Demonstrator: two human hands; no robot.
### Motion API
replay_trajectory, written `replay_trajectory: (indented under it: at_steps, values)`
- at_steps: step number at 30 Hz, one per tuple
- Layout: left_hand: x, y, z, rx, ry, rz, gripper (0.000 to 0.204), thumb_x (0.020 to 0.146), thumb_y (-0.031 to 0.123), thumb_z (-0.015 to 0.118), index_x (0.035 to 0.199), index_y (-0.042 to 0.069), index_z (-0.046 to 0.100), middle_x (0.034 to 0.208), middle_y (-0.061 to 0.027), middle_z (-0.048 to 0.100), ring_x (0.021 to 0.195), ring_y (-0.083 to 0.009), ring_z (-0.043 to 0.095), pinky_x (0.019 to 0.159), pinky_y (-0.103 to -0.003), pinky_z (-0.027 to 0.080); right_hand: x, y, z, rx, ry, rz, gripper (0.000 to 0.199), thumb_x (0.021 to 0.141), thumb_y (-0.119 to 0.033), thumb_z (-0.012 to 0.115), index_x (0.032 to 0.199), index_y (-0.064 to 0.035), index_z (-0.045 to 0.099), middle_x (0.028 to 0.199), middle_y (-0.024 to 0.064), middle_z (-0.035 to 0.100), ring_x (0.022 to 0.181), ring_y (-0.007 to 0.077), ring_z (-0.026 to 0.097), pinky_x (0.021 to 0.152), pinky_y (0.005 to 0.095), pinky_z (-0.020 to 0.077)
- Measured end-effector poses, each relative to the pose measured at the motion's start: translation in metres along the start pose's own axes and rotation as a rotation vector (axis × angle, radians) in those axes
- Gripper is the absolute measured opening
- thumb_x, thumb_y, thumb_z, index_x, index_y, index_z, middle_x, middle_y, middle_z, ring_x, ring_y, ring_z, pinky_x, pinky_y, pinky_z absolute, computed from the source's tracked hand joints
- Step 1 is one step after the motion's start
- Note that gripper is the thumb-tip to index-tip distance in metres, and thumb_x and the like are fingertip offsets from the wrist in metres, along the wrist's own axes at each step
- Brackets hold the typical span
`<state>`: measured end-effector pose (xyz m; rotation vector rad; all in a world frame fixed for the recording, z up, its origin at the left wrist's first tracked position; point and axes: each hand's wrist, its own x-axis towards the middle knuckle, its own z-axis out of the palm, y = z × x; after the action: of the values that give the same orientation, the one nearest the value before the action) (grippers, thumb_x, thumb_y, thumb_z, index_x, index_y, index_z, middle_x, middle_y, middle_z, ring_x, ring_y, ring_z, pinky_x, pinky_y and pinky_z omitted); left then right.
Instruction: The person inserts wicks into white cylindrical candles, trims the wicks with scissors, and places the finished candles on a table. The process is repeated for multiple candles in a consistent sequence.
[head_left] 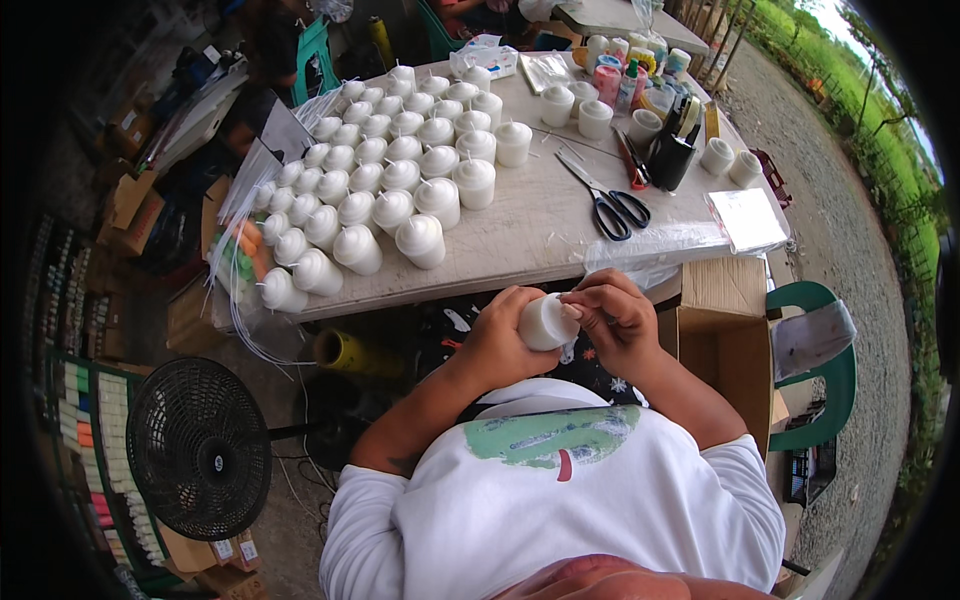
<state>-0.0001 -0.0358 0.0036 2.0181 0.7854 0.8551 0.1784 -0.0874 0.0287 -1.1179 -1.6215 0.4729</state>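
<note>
I hold a small white round container (pixel 543 323) in front of my chest, just below the table's front edge. My left hand (pixel 500 335) cups it from the left and underneath. My right hand (pixel 612 315) pinches at its top right side with the fingertips. On the pale table (pixel 530 225) stand several rows of alike white wrapped containers (pixel 400 180), filling the left half.
Black-handled scissors (pixel 612 208) lie on the table's right half, beside a black tape dispenser (pixel 672 150) and a clear plastic packet (pixel 748 218). More white cups and bottles stand at the back right. An open cardboard box (pixel 725 330), a green chair (pixel 825 370) and a black fan (pixel 198 448) surround me.
</note>
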Motion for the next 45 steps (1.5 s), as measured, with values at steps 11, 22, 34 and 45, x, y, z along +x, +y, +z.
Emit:
replay_trajectory:
  at_steps: [11,22,34,45]
  values:
    - [0.0,-0.009,0.011,-0.054,-0.043,-0.059,0.061,0.058,0.017,0.084,0.11,0.001,0.055,0.105,-0.0177,0.062,0.096,-0.0328,0.063,0.084,-0.039,0.051,-0.003,0.018,0.01,0.517,-0.027,0.318,0.01,0.086,-0.012,0.07,0.084,-0.0044,0.065,0.097,0.0045,0.061,0.089,0.0157,0.054,0.084,0.0274,0.0417]
    - [0.004,-0.011,0.0,-0.1,0.104,-0.09,0.061,0.061,0.015,0.084,0.113,-0.001,0.055,0.102,-0.0179,0.064,0.094,-0.0303,0.065,0.083,-0.039,0.051,0.01,0.003,-0.011,-0.272,0.121,-0.261,0.029,0.074,-0.003,0.075,0.102,-0.0075,0.07,0.093,0.007,0.062,0.091,0.025,0.056,0.081,0.0345,0.044]
    - [0.004,-0.007,0.003,0.029,0.12,0.042,0.058,0.061,0.014,0.081,0.109,0.001,0.052,0.101,-0.0174,0.061,0.093,-0.0351,0.061,0.082,-0.042,0.05,0.012,0.005,0.012,-0.293,0.129,-0.259,0.032,0.069,-0.006,0.078,0.099,-0.0057,0.068,0.097,0.0085,0.064,0.093,0.0274,0.059,0.083,0.0367,0.0458]
    - [0.007,-0.008,0.005,0.078,0.159,0.151,0.052,0.063,0.012,0.079,0.107,0.001,0.053,0.097,-0.0174,0.06,0.091,-0.0368,0.06,0.08,-0.044,0.05,0.011,0.002,0.018,-0.287,0.148,-0.202,0.026,0.071,-0.004,0.077,0.095,-0.0051,0.068,0.093,0.0095,0.065,0.088,0.0271,0.06,0.08,0.0359,0.0473]
